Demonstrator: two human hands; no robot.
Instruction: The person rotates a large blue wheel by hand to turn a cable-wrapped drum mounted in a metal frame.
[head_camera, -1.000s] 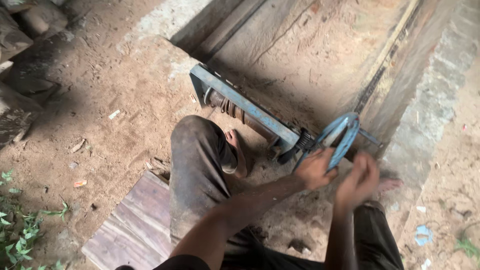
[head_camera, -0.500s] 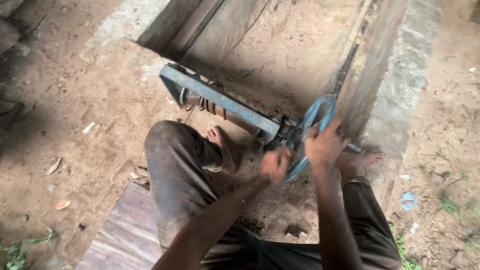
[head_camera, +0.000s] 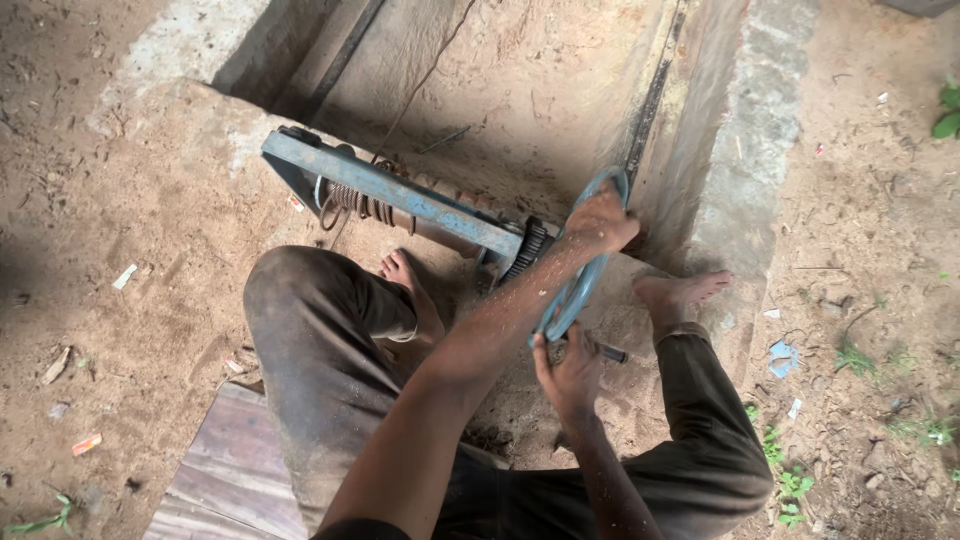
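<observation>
A blue metal hand wheel (head_camera: 572, 300) stands on edge at the right end of a blue winch frame (head_camera: 400, 196) at the lip of a dirt pit. My left hand (head_camera: 602, 218) grips the top of the wheel's rim, with the arm stretched across my knee. My right hand (head_camera: 572, 375) is closed on the wheel's lower part, by a short dark handle (head_camera: 608, 353). A coil of wire cable (head_camera: 358, 202) sits on the winch drum under the frame. A dark gear (head_camera: 527, 250) sits just left of the wheel.
I sit on a wooden plank (head_camera: 228, 470) with my bare feet (head_camera: 682, 290) either side of the wheel. The sunken pit (head_camera: 520, 90) lies ahead, with a concrete wall (head_camera: 752, 150) on its right. Sandy ground with litter and small weeds (head_camera: 790, 485) surrounds me.
My left hand has moved from the wheel's lower left up to the top of the rim. My right hand has dropped from the top to the bottom. The view shifted slightly.
</observation>
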